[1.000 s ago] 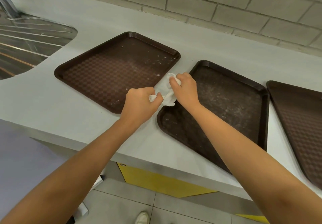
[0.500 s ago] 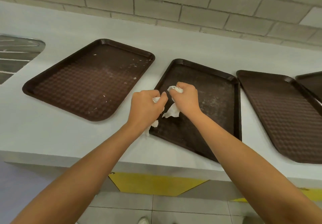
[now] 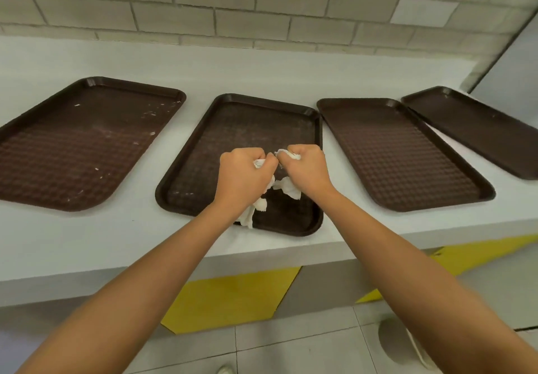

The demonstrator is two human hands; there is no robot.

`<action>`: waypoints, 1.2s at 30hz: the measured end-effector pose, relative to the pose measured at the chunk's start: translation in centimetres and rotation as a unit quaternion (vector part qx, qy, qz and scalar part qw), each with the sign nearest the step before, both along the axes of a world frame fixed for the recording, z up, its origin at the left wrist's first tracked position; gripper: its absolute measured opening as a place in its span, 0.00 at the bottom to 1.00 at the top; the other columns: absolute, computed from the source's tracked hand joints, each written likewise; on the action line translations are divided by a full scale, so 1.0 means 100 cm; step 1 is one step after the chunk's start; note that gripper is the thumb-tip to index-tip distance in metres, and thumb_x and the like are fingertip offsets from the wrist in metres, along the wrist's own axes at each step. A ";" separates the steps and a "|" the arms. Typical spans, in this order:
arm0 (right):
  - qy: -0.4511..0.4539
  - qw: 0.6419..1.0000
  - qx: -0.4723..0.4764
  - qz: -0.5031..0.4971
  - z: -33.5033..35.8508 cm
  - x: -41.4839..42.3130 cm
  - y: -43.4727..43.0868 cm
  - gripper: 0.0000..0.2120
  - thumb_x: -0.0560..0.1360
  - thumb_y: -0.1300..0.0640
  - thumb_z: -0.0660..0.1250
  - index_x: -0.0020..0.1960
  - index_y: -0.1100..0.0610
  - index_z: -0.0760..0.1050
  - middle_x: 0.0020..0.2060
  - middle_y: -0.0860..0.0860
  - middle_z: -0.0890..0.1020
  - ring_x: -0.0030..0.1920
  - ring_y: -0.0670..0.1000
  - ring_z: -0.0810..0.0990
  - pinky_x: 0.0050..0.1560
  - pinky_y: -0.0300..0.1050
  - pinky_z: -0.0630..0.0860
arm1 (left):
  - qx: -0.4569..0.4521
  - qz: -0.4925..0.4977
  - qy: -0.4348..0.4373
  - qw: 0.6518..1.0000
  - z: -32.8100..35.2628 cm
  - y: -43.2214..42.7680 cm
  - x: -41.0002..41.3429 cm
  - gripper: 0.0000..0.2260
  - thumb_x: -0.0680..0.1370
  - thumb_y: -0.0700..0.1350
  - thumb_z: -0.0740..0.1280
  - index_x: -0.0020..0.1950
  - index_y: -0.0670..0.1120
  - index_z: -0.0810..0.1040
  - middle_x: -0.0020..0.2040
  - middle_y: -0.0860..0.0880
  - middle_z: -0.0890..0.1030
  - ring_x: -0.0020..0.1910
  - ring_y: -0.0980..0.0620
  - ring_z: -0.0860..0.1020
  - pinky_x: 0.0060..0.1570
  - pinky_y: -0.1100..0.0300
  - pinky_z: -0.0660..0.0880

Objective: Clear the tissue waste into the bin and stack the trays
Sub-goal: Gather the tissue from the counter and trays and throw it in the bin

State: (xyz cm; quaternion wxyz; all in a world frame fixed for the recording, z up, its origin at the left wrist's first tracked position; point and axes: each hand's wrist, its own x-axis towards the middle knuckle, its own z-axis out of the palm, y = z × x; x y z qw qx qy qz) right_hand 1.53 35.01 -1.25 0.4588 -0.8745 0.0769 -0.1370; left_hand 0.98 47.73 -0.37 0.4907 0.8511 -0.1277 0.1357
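Both hands have slid right since a second ago, off the gap between the first two trays, and now they sit squarely over the middle tray [image 3: 250,123]. The view has swung right too, and a fourth tray [image 3: 471,129] has come fully into sight at the far right. The left hand [image 3: 243,175] and right hand [image 3: 308,169] are knuckle to knuckle, almost touching, fingers [image 3: 300,152] curled tight on the white tissue [image 3: 286,188]. It is crumpled, with bits poking out between the fists. One ragged flap hangs below the right hand, and another strip trails down under the left wrist towards the tray's near edge. Whether it is one torn sheet or two pieces, I cannot tell.

Four brown trays lie in a row on the pale desk [image 3: 262,70], none stacked. The left tray [image 3: 87,146] carries scattered white crumbs [image 3: 151,114]. The third tray [image 3: 398,155] lies just right of the middle one, with the fourth angled beside it. Below the desk edge are a yellow panel [image 3: 230,298], grey floor tiles and the tip of a shoe [image 3: 225,369].
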 end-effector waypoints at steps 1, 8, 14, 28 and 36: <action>-0.005 1.000 -0.001 -0.001 0.002 -0.008 -0.011 0.18 0.74 0.57 0.64 0.28 0.62 0.71 0.24 0.53 0.70 0.27 0.48 0.68 0.32 0.41 0.65 | 0.000 -0.008 -0.001 1.000 0.002 -0.011 -0.005 0.18 0.76 0.44 0.65 0.27 0.40 0.72 0.22 0.50 0.68 0.23 0.53 0.66 0.29 0.73 0.66; -0.007 1.000 0.010 -0.021 0.013 -0.073 -0.099 0.17 0.70 0.63 0.64 0.27 0.58 0.59 0.25 0.53 0.59 0.26 0.47 0.59 0.28 0.41 0.57 | -0.007 -0.054 0.013 0.998 0.002 -0.093 -0.053 0.16 0.70 0.39 0.65 0.24 0.40 0.65 0.21 0.50 0.62 0.22 0.53 0.61 0.23 0.67 0.60; 0.001 0.999 0.015 -0.049 0.005 -0.133 -0.173 0.17 0.67 0.65 0.63 0.26 0.56 0.57 0.25 0.50 0.59 0.30 0.49 0.59 0.31 0.43 0.57 | -0.003 -0.079 0.030 0.996 -0.007 -0.169 -0.097 0.15 0.69 0.38 0.66 0.24 0.43 0.64 0.22 0.49 0.64 0.24 0.54 0.61 0.24 0.67 0.61; 0.047 0.975 0.027 -0.215 -0.055 -0.231 -0.337 0.16 0.65 0.59 0.63 0.24 0.53 0.58 0.18 0.47 0.62 0.24 0.46 0.60 0.25 0.37 0.57 | 0.018 -0.233 0.136 0.963 -0.059 -0.348 -0.158 0.11 0.66 0.44 0.63 0.27 0.43 0.65 0.28 0.38 0.74 0.29 0.45 0.70 0.29 0.54 0.67; 0.105 0.951 0.077 -0.282 -0.108 -0.237 -0.433 0.11 0.63 0.52 0.62 0.28 0.58 0.66 0.25 0.57 0.76 0.28 0.51 0.70 0.30 0.47 0.71 | 0.056 -0.283 0.152 0.945 -0.105 -0.448 -0.150 0.17 0.71 0.42 0.65 0.26 0.47 0.62 0.24 0.46 0.68 0.28 0.49 0.65 0.28 0.60 0.62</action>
